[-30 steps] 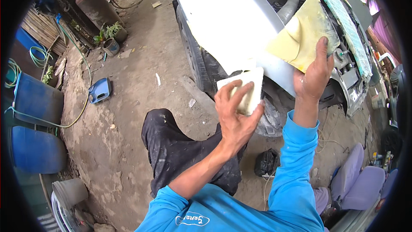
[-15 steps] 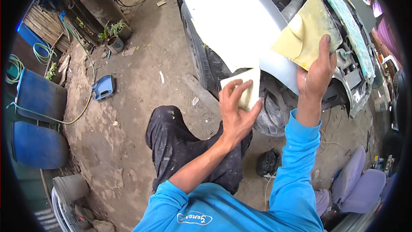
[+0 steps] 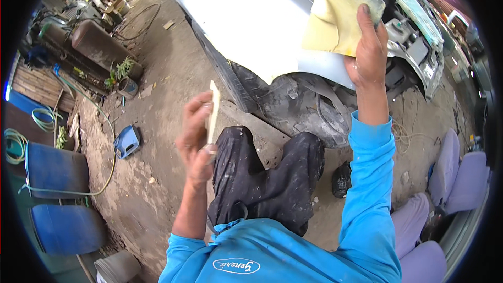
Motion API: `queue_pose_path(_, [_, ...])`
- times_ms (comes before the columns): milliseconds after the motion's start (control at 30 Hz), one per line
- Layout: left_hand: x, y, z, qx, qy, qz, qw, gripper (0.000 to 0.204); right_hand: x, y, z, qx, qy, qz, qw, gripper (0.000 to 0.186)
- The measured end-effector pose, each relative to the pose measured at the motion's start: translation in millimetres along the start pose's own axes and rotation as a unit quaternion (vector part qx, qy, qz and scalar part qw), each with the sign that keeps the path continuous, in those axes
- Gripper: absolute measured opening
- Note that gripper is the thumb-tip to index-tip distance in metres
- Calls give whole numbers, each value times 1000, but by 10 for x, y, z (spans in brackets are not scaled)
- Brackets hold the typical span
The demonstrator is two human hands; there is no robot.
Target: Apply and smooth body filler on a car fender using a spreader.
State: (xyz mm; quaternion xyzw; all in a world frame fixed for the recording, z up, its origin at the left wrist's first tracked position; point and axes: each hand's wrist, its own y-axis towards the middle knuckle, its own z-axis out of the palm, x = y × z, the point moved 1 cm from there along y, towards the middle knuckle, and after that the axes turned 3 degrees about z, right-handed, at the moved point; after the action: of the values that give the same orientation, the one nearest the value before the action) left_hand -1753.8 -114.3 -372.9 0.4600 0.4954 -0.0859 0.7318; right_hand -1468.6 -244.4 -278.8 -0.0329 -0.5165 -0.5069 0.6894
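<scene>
My left hand (image 3: 196,139) is closed on a thin, flat, cream-coloured spreader (image 3: 214,112), which stands edge-on above the ground left of my knees. In my right hand (image 3: 370,55) is a flat, squarish board (image 3: 361,2), its face spread with pale yellow putty (image 3: 331,23). My thumb lies over the face of the board, while the other fingers are mostly hidden behind it. Just beneath that board is the silver-white car fender (image 3: 262,31), with pale yellow along its lower edge. My left hand is blurred and apart from the fender.
Below the fender is a wheel-arch opening (image 3: 293,102) with a tyre beside it. A black bundle (image 3: 341,181) lies by my right knee. Blue drums (image 3: 57,167), a blue plastic container (image 3: 127,141) and a hose are on the left. Lilac seats (image 3: 463,183) stand at the right.
My left hand has swung left and down, away from the fender, turning the spreader edge-on. The board in my right hand has moved up and left in the view, which has also shifted.
</scene>
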Motion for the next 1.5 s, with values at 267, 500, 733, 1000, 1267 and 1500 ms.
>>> queue_pose_path(267, [69,166,-289,-33,-223,-43,973,73,37,-17,1,2,-6,-1,1000,37])
queue_pose_path(500, [121,555,-163,-9,-479,-183,858,93,-8,-31,-11,-16,-27,-20,999,35])
queue_pose_path(733, [155,755,-315,38,-432,-180,883,103,1,-36,-9,-58,-57,-35,996,37])
queue_pose_path(1000, [341,872,-641,36,-571,-196,797,99,7,-41,29,-95,-101,-48,989,40])
queue_pose_path(1267, [515,873,-915,-35,-444,-220,868,95,29,-33,-86,-92,-45,-50,993,39])
queue_pose_path(1500, [664,768,-907,24,-375,-195,906,90,4,8,-28,-122,-70,-56,989,43])
